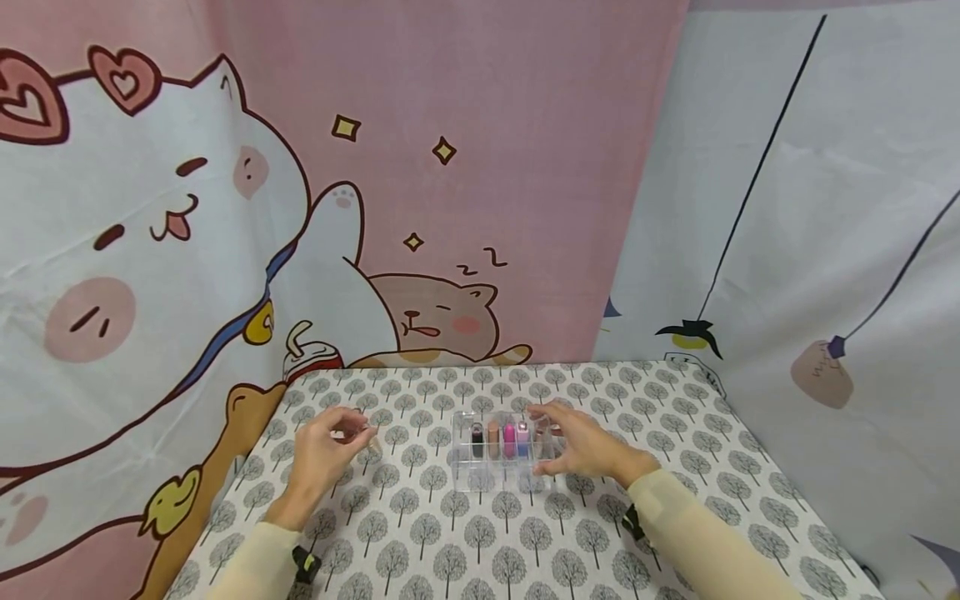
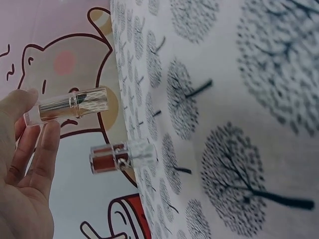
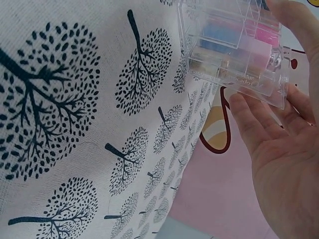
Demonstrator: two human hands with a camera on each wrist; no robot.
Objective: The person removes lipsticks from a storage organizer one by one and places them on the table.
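Observation:
My left hand (image 1: 322, 454) pinches a clear lipstick tube (image 2: 72, 105) with a gold middle between thumb and fingers, above the cloth. Beyond it in the left wrist view, a second lipstick tube (image 2: 107, 158), dark red with a clear end, stands on the table. A clear plastic organizer (image 1: 468, 479) lies to the right, with my right hand (image 1: 588, 446) gripping its right end, thumb on the near side and fingers on the far side. Its back row holds several lipsticks: black (image 1: 477, 442), brown (image 1: 492, 442), magenta (image 1: 510, 442), and pink and blue (image 1: 522, 442).
The table wears a white cloth (image 1: 480, 533) printed with grey trees. Behind it hangs a pink curtain (image 1: 525, 167) with cartoon cats, and a pale curtain (image 1: 825, 208) hangs at the right. Dark straps sit on both wrists.

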